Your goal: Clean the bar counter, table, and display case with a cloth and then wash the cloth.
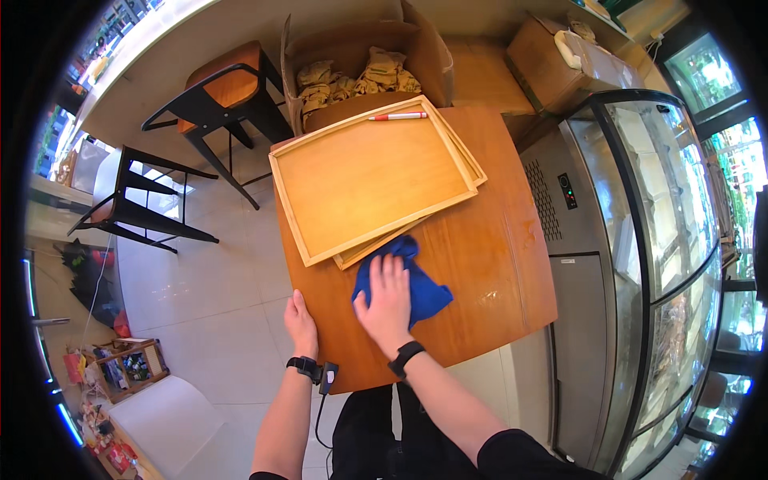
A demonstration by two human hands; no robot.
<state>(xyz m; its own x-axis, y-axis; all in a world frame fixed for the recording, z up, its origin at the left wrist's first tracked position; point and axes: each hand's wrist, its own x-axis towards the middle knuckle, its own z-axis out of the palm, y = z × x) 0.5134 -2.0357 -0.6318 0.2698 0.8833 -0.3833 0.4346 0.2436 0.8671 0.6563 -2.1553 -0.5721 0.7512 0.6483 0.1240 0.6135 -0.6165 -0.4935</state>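
Note:
Under my right hand point(386, 300) a crumpled blue cloth point(430, 298) lies on the wooden table point(496, 264). The palm presses down flat on it with the fingers stretched forward, and part of the cloth is hidden beneath. My left hand point(301, 324) rests at the table's left edge, fingers extended and holding nothing. Just beyond the cloth sits a shallow wooden tray point(368, 188), stacked askew on another wooden tray point(482, 174). A red and white pen point(398, 116) lies along the upper tray's far side.
Behind the table stands an open cardboard box point(436, 56) with crumpled brown paper point(382, 72) inside. A glass-fronted display cabinet point(576, 240) borders the right side. To the left are two black metal stools, one nearer the table point(232, 84) and one farther left point(132, 196).

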